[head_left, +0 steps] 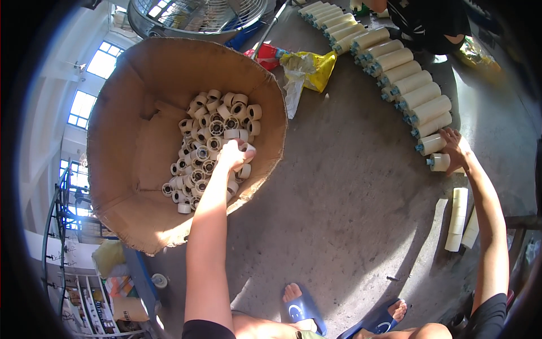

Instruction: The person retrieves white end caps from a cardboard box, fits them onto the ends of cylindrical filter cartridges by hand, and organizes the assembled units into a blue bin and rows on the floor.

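Observation:
My left hand (230, 156) reaches into a large cardboard box (116, 113), its fingers closed around a short white roll (247, 148). Below and around it is a heap of similar short white rolls (215, 127), some showing spoked hubs and dark cores. At the right, my right hand (455, 149) grips the near end of a long row, its fingers over the last cream cylinder (438, 163). The neighbouring cream cylinder (432, 144) lies against the fingertips. Blue-green pieces stick out of the cylinders' left ends. My right palm is turned away.
Two cream tubes (456, 220) lie below my right hand. A large metal fan (197, 14) stands behind the box. Yellow and red bags (316, 70) lie on the grey floor between box and row. Another person (429, 22) is at the far right. My blue slippers (304, 311) are below.

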A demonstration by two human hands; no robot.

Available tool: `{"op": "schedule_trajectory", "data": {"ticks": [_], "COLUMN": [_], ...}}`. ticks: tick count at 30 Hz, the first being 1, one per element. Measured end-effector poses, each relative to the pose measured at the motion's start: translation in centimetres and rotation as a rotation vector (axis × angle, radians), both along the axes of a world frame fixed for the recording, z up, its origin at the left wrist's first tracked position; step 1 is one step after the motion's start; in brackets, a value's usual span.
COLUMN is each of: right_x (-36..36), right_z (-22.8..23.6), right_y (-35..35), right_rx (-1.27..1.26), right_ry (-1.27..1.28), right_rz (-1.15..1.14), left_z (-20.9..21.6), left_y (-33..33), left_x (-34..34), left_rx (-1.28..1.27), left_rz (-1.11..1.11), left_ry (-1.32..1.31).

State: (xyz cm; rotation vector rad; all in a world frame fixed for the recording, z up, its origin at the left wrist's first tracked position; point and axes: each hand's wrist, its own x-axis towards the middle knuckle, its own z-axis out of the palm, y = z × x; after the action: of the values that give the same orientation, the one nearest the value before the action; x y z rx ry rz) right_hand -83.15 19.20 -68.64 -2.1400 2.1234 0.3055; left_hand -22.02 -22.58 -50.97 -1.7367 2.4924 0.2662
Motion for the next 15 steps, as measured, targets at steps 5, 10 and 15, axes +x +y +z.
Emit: {"op": "schedule_trajectory", "data": {"ticks": [5,10,15], "right_x": [1.9,5.8,10.0], "right_z": [2.2,4.0,6.7], "right_y": [2.3,2.6,1.7], "right_rx": [0.001,-0.052,-0.108], "right_ry": [0.008,-0.050,-0.124], "right_rz": [-0.078,-0.124,-0.035], "left_z": [7.5,6.9,1.6], "left_y": [7.8,17.4,22.5], "left_x": [-5.6,-2.6,1.0], "left_rx": [0.583,1.240,1.349], "left_rz": [0.148,0.125,0.023], "left_ry": [1.002,1.418,1.564]}}
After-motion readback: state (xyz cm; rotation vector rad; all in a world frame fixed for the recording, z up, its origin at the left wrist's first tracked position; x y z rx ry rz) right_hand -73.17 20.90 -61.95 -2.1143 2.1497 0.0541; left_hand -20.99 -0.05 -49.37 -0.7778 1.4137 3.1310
